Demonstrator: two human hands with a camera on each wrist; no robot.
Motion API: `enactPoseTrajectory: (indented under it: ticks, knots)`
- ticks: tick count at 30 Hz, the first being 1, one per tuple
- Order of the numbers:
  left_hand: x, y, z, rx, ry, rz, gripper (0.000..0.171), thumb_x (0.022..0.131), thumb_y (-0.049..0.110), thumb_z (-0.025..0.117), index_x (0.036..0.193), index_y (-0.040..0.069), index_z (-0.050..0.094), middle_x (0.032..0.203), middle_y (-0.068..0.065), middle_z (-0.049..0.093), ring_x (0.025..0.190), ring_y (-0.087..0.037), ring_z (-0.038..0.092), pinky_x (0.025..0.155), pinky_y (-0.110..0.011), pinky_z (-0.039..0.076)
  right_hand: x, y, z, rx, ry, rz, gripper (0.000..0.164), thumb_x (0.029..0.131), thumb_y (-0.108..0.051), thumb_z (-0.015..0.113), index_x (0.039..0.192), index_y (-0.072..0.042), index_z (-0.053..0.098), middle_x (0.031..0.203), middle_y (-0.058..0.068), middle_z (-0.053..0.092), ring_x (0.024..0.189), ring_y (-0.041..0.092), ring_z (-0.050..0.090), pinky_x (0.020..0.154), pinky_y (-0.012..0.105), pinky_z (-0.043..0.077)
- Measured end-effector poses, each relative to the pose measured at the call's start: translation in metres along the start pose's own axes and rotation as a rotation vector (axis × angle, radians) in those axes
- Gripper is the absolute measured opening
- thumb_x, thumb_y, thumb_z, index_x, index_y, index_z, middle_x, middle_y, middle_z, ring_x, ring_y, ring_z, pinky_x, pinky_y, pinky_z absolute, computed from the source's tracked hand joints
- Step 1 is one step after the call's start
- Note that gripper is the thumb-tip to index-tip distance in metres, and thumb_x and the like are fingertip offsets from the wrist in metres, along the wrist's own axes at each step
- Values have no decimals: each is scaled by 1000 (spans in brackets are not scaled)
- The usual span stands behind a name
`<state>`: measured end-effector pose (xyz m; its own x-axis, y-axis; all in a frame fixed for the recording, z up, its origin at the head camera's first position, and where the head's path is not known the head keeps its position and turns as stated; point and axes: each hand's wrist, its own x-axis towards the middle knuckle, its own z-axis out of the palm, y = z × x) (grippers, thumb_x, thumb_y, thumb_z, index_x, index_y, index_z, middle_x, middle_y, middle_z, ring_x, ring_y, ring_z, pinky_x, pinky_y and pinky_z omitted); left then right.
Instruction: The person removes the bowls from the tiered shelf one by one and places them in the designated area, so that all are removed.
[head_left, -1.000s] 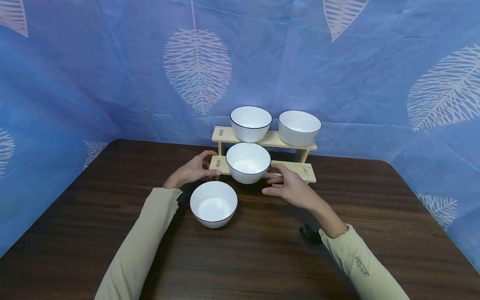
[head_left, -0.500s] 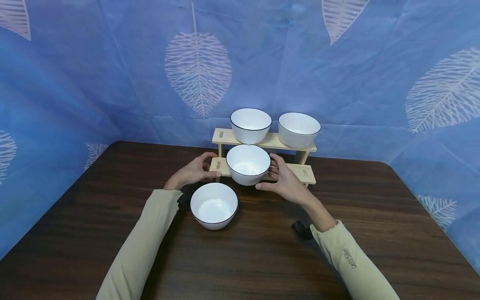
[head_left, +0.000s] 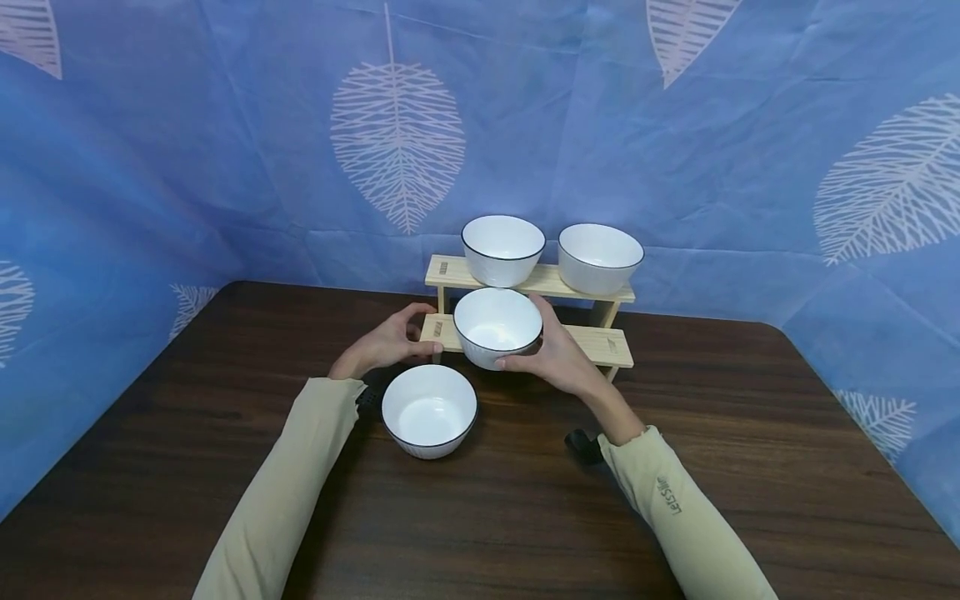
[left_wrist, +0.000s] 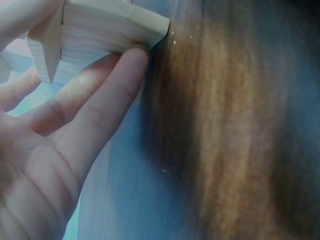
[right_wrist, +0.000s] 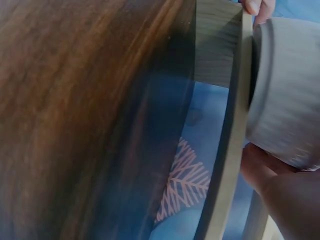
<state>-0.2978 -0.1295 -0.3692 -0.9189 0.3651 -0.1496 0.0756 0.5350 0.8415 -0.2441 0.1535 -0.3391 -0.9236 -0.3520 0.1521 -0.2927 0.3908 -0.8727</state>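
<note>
Head view: we see a white, dark-rimmed bowl upright on the lower board of a two-tier wooden stand, left of that board's middle. Our right hand grips it from the right, thumb at the front and fingers round the far side; through the right wrist camera we find the thumb close to the bowl's base. Our left hand holds the left end of the same board, and in the left wrist view its fingers lie against the wood.

On the upper board stand two more bowls, the left upper bowl behind the gripped one and the right upper bowl beside it, with a narrow gap between. Nearer us, the front bowl rests on the dark wooden table. We wear pale sleeves, and behind everything hangs a blue cloth printed with white leaves.
</note>
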Motion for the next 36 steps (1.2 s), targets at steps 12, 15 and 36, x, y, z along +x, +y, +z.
enactPoseTrajectory:
  ticks: [12,15,36]
  knots:
    - [2,-3,1,6,17,1,75,101,16,75,162,6,33,108,-22,65,88,-20,67,92,-37,61,7,2,8,-8,45,-68,106,78,-6,92,164,-5,30,160,22,45,147,41,48,124,62,39]
    - [2,-2,1,-3,16,9,75,101,16,75,162,5,33,107,-22,66,87,-19,67,90,-36,60,6,1,8,-34,66,-30,110,78,-9,93,166,-7,27,161,22,43,148,41,46,125,62,37]
    - [0,-2,2,0,8,38,73,101,13,73,162,3,33,105,-21,68,82,-16,67,85,-31,57,-14,-7,-9,-199,102,23,120,76,-24,96,169,-4,23,167,24,39,153,43,42,125,64,36]
